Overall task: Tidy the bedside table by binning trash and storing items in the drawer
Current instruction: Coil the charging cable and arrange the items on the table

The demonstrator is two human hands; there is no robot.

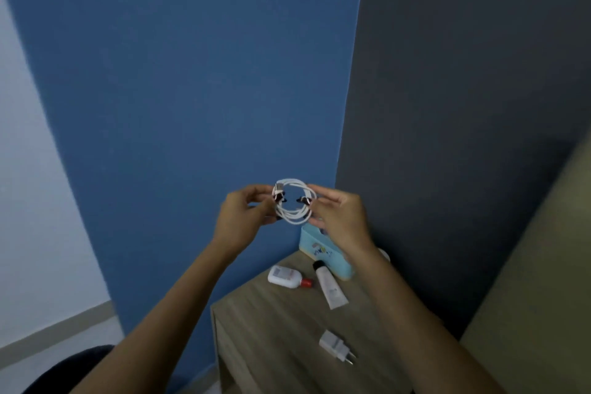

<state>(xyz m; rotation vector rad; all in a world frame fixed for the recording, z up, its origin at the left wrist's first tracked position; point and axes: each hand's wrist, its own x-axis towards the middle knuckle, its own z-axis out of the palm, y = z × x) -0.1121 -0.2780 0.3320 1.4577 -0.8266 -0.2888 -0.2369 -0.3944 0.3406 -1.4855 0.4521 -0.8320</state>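
Pinching the white coiled charging cable (294,201) at its two sides, our left hand (243,217) and right hand (339,217) are holding it in the air, above the far part of the wood-grain bedside table (271,345) and clear of it. The fingertips of each hand are closing on the loops. Small dark bits are showing at the pinch points, too small for us to tell what they are.

We are judging this to be the storing step, with the cable coiled and ready for the drawer.

Nearest us, close to the table's front edge, a white two-pin plug adapter (335,345) is lying on its side. Further back, a white squeeze tube with a black cap (331,286) is lying just beside a flat white bottle with a red cap (284,277). At the far corner a pale blue box (319,253) is standing, partly hidden by our right wrist.

Neither drawer nor bin is showing, so the next move is calling for one hand to take the whole coil without letting it spring loose, while the other is reaching for the drawer.
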